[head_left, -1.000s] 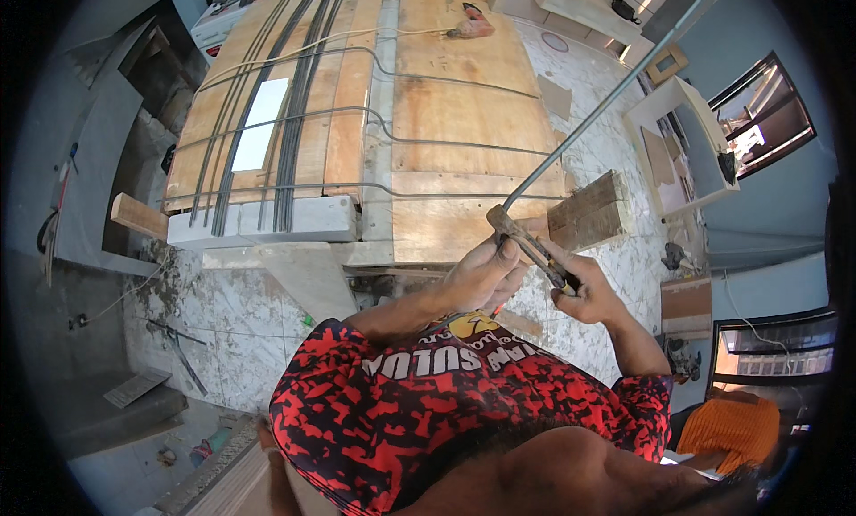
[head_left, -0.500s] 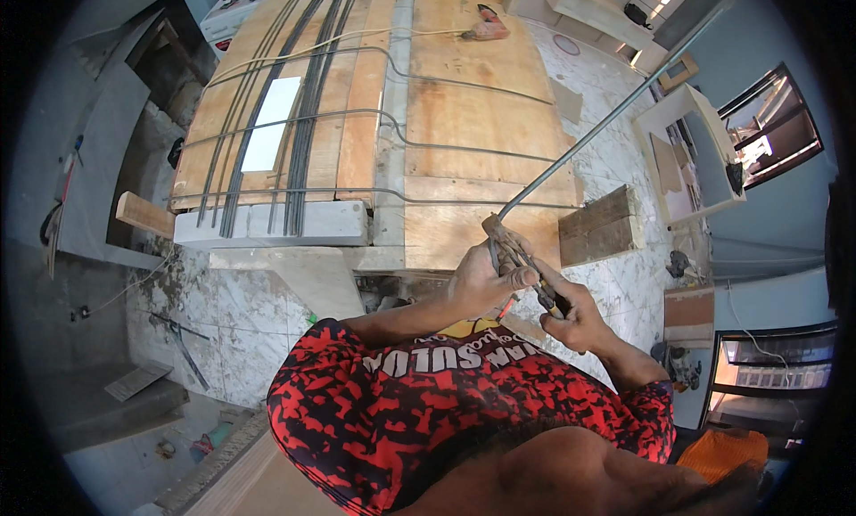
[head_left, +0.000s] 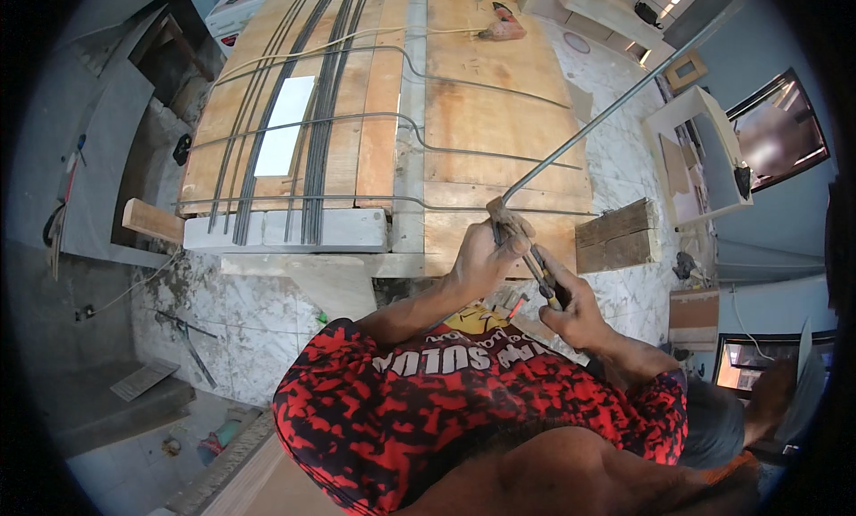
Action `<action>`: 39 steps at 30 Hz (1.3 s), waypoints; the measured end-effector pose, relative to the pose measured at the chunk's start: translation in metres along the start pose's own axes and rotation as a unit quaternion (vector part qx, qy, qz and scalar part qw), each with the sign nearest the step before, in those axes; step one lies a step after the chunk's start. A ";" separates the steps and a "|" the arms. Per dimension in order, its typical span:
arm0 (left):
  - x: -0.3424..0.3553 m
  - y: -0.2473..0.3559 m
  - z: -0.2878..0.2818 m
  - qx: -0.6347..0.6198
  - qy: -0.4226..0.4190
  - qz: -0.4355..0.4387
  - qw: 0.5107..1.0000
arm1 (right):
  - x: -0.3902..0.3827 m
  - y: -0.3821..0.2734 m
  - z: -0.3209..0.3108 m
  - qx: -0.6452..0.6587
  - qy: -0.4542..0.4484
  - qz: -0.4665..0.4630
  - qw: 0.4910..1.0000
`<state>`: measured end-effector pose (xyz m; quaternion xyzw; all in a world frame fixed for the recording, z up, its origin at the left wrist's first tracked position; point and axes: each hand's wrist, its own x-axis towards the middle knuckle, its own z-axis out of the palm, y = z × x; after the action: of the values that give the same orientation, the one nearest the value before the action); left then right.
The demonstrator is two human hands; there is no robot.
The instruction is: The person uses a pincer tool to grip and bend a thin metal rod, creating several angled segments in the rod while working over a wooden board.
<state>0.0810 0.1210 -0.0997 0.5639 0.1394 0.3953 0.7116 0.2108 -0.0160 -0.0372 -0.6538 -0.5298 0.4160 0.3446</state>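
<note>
A long grey steel rod [head_left: 593, 128] slants from my hands up to the far right. My left hand [head_left: 486, 256] is closed around its lower end, beside the brown, dirt-covered head [head_left: 501, 215] of a hand tool. The grip [head_left: 548, 289] of this tool, dark with some yellow, runs down into my right hand [head_left: 575, 311], which is closed on it. Exactly how the tool meets the rod is hidden by my fingers. Ahead, bent steel rods [head_left: 481, 150] lie crosswise on the plywood platform [head_left: 499, 115], over bundled straight rods [head_left: 325, 142].
A red drill [head_left: 505, 24] lies at the platform's far side. A white board [head_left: 285, 128] rests among the rods, and light grey blocks [head_left: 285, 231] line the near edge. A timber block [head_left: 615, 235] juts out at right. A leg in dark cloth [head_left: 718, 420] shows at lower right.
The view has shifted, so the platform appears farther right. Both hands keep their hold, and the rod stays slanted. A leg has come into view at lower right.
</note>
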 end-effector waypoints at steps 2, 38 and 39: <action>0.008 0.002 -0.009 0.004 0.004 0.013 1.000 | 0.008 -0.004 0.006 0.011 0.011 0.008 1.000; 0.016 0.011 -0.066 0.009 0.013 -0.072 0.997 | 0.064 0.008 0.062 0.062 0.021 -0.047 0.997; 0.019 0.016 -0.067 0.008 0.013 -0.076 0.997 | 0.065 0.007 0.064 0.067 0.025 -0.045 0.996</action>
<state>0.0433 0.1818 -0.1018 0.5525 0.1939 0.3462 0.7330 0.1611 0.0473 -0.0820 -0.6153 -0.5204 0.4180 0.4192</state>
